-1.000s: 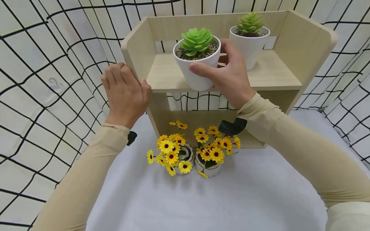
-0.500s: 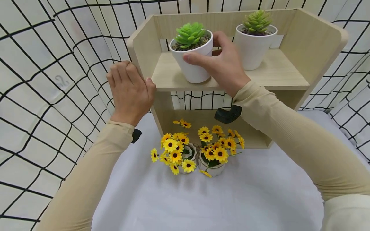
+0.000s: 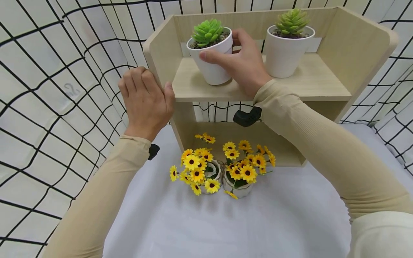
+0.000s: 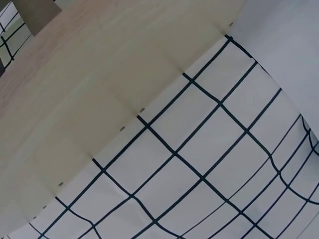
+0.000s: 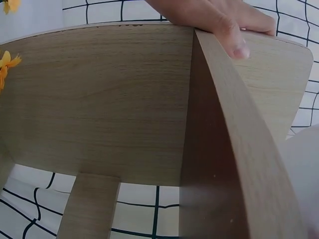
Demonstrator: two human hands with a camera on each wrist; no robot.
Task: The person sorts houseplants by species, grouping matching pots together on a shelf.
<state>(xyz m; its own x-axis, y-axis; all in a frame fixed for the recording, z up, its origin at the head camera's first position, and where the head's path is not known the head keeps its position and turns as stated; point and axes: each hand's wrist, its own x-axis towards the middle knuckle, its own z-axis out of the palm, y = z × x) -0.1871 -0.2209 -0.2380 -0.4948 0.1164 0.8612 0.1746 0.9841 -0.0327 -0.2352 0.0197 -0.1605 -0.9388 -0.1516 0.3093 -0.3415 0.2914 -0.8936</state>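
In the head view my right hand [image 3: 243, 64] grips a white pot with a green succulent [image 3: 211, 64], thumb across its front and fingers behind. The pot leans slightly over the left part of the upper board of a light wooden shelf [image 3: 322, 80]; whether its base touches the board I cannot tell. My left hand [image 3: 145, 100] holds the shelf's left side panel at its front edge. The right wrist view shows that hand [image 5: 214, 20] with its thumb over the panel. A second white succulent pot [image 3: 287, 53] stands on the upper board, right of my right hand.
Two small pots of yellow flowers, a left one [image 3: 213, 172] and a right one [image 3: 238, 188], stand on the white tabletop [image 3: 226, 225] before the shelf. Black wire mesh [image 3: 77, 107] with white sheeting surrounds the shelf at the back and sides.
My right hand has carried its succulent pot left and farther back over the upper board. The left hand stays on the side panel, while the head view has shifted slightly.
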